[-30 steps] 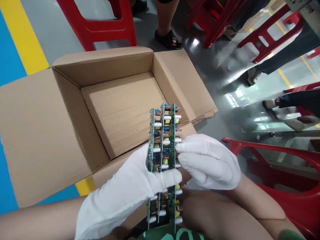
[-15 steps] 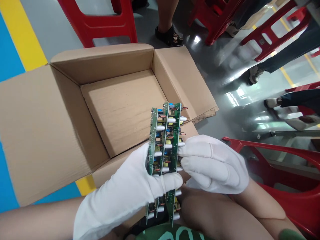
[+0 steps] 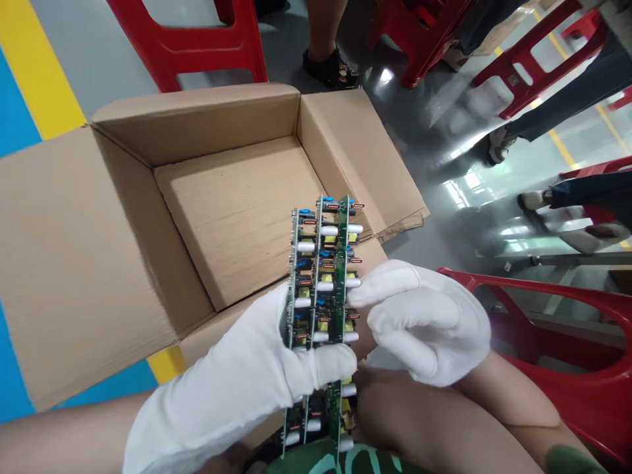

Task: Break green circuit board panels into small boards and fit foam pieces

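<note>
Head view: I've got three circuit boards upright in my left hand — thumb across the front, probably so they stay lined up without squashing the parts between them. They're over the near edge of the open carton. My right hand is half curled beside them — likely steadying; can't tell if it's actually gripping anything.

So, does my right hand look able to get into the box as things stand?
Probably yes: the box is open on top, though the boards in your left hand partly block the straight way, so your right hand may have to pass around them.
</note>
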Available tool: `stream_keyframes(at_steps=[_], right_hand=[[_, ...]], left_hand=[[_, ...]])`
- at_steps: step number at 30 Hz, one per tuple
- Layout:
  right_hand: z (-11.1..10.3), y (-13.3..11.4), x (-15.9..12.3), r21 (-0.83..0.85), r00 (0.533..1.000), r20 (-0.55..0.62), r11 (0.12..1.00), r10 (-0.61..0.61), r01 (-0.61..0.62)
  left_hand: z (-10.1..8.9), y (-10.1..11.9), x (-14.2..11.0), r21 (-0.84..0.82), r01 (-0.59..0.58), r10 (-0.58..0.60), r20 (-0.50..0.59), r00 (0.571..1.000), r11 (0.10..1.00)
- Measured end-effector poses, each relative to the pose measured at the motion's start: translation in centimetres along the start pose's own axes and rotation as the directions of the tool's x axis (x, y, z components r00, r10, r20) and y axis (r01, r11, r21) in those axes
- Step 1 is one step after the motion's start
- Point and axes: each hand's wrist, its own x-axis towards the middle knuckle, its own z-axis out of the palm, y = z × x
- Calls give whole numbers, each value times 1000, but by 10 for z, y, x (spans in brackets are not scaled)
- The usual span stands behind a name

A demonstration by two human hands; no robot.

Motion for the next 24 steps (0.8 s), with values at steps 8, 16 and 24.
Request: stream_keyframes(at_steps=[8, 16, 24], right_hand=[[-3, 1, 1, -11, 998, 53, 999, -43, 43], [-6, -2, -2, -163, 987, 131, 981, -87, 108], [-6, -4, -9, -294, 983, 162, 947, -86, 132]], left_hand=[[2, 2, -1, -14, 0, 0, 8, 1000, 1000], [5, 3, 1, 47, 11, -11, -9, 1000, 999], [4, 6, -2, 125, 21, -12, -69, 998, 992]])
